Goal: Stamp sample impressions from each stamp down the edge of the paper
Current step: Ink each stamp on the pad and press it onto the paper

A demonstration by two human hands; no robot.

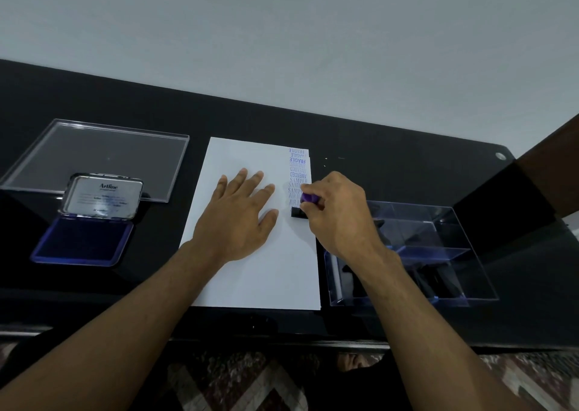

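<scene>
Purple stamp (305, 204) gripped by right hand (336, 210) on paper (250, 269); left hand (239, 216) flat beside; ink pad (82, 241) beyond it.

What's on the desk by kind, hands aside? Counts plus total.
Paper sheet: 1
Stamp in right hand: 1
Open ink pad: 1
Clear lid: 1
Clear stamp box: 1
Total: 5
Stamps inside the box are too dark to count.
</scene>
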